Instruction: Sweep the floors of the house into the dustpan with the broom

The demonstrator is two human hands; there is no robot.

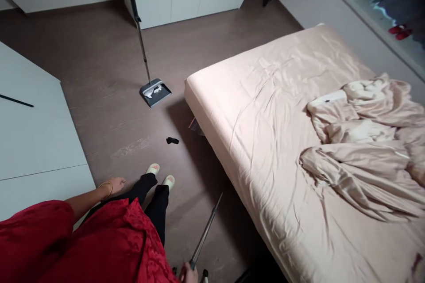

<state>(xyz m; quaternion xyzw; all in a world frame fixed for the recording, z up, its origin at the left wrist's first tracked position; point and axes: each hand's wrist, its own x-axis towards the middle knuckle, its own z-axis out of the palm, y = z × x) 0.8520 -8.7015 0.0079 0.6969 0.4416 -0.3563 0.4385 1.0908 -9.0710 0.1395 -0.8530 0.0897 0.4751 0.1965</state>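
1. Two hands show. Your right hand, cut off by the bottom edge, closes around a thin metal pole, whose lower end is hidden.
2. Your left hand, wearing a gold bangle, hangs curled and empty, its fingers hard to make out.
3. Farther off, a long-handled dustpan stands on the floor. A black sock lies nearer, left of the beige-sheeted bed.

Right hand cut off by bottom edge, grip on metal pole unclear; pole's lower end out of frame. Red-edged item under bed, lower center, shadowed, too small to tell. Black scrap on floor unidentifiable. Dustpan contents too small to tell.
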